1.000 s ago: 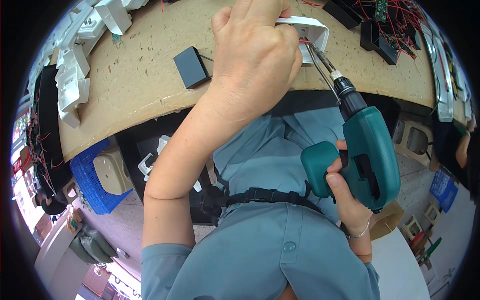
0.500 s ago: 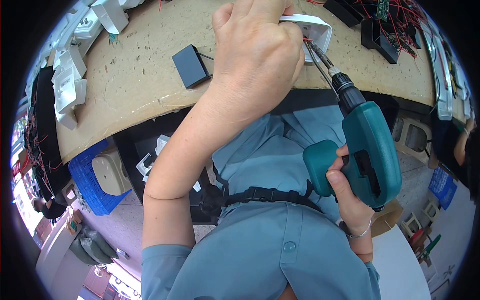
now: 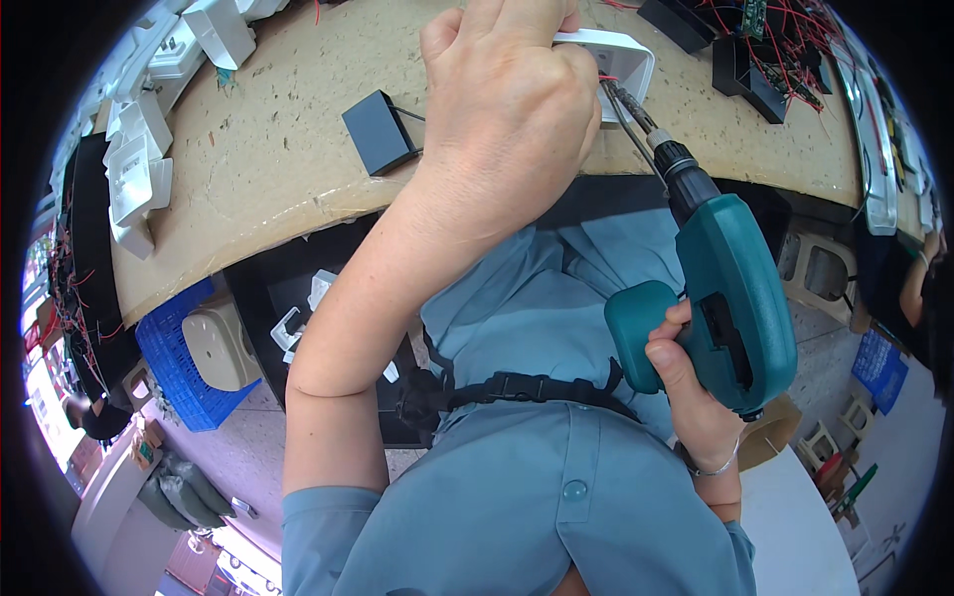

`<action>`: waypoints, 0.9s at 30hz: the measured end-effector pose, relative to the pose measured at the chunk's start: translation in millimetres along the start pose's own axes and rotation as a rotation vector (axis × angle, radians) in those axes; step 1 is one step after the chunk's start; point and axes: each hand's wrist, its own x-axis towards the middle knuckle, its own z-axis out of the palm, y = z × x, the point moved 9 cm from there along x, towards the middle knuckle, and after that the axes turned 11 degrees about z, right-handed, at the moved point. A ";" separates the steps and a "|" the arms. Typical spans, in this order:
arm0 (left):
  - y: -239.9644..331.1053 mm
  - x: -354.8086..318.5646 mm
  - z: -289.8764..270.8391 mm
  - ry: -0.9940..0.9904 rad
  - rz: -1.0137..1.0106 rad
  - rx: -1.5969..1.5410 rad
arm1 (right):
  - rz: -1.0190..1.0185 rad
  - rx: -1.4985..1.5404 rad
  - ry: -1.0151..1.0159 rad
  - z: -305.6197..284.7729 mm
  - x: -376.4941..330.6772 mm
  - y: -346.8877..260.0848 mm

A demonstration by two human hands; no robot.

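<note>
My left hand [image 3: 512, 109] lies over the left side of a white plastic case [image 3: 621, 55], its fingers curled around the edge and partly hidden. A short red wire [image 3: 608, 77] shows inside the case. My right hand [image 3: 691, 392] is closed around the grip of a green soldering gun [image 3: 740, 288] with a black collar. The dark tip [image 3: 631, 104] of the gun reaches into the case beside the red wire, with a thin feed tube alongside it. To the left of my left hand sits a dark grey box [image 3: 381, 134] with a black cable.
Several white plastic housings [image 3: 134, 184] line the left end of the worn tan table [image 3: 288, 149]. Black boxes [image 3: 745, 79] with red wires and circuit boards lie at the back right. Below the table stand a blue crate [image 3: 189, 368] and a beige stool [image 3: 221, 346]. Another person's arm [image 3: 919, 283] shows far right.
The soldering gun and its tip have shifted slightly up and left, along with the edge of the white case. Both hands keep their holds.
</note>
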 end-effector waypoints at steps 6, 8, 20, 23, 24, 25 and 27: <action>-8.5 1.2 7.8 -0.079 -0.121 -0.052 | -0.039 -0.050 -0.010 2.1 0.5 -5.5; 5.6 -5.0 -7.4 0.177 0.106 0.014 | -0.073 -0.100 -0.016 3.1 1.2 -9.1; 11.1 -0.4 -14.1 0.142 0.089 0.036 | -0.079 -0.096 -0.024 5.1 -2.2 -8.6; 0.5 8.0 0.4 -0.225 -0.179 -0.006 | -0.086 -0.108 -0.025 2.8 -1.1 -8.4; -8.2 4.6 8.8 -0.308 -0.277 -0.052 | -0.108 -0.155 -0.041 4.8 -1.4 -10.6; -16.4 -1.2 17.6 -0.391 -0.375 -0.099 | -0.109 -0.155 -0.041 5.3 -1.3 -11.0; -9.9 -0.5 10.1 -0.121 -0.147 -0.045 | -0.127 -0.144 -0.027 5.0 -1.7 -12.6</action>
